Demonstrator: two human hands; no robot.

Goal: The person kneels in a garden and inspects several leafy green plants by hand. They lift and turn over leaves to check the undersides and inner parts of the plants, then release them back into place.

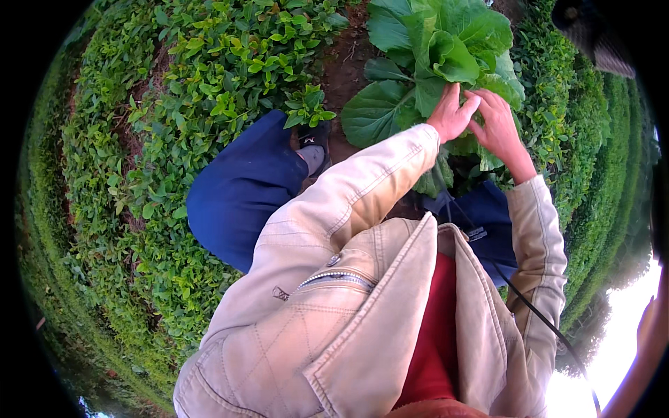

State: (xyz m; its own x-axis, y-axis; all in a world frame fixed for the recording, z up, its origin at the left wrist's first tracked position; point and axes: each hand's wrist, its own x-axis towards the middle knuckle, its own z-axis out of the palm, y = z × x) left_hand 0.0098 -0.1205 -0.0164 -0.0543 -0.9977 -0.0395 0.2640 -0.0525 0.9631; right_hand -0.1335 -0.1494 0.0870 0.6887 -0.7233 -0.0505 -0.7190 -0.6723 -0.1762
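Observation:
A large leafy green plant (387, 112), which looks like mustard greens or a similar leaf vegetable, stands before me with broad leaves spread outward. My left hand (449, 115) is at the near side of its inner leaves, one finger extended against them and the thumb pointing towards the other hand. Close beside it on the right, my right hand (497, 125) reaches in with bent fingers, and the fingertips of both hands nearly meet. Whether either hand pinches a leaf or stem is hidden by the fingers. A curled upright leaf (454, 60) rises just beyond the fingertips.
Dense rows of low leafy bushes (157, 130) flank me on both sides. Bare brown soil (345, 78) shows in the gap left of the plant. My bent knees in blue trousers (240, 193) and a dark shoe (316, 136) are close by. A black cord (543, 318) crosses my right sleeve.

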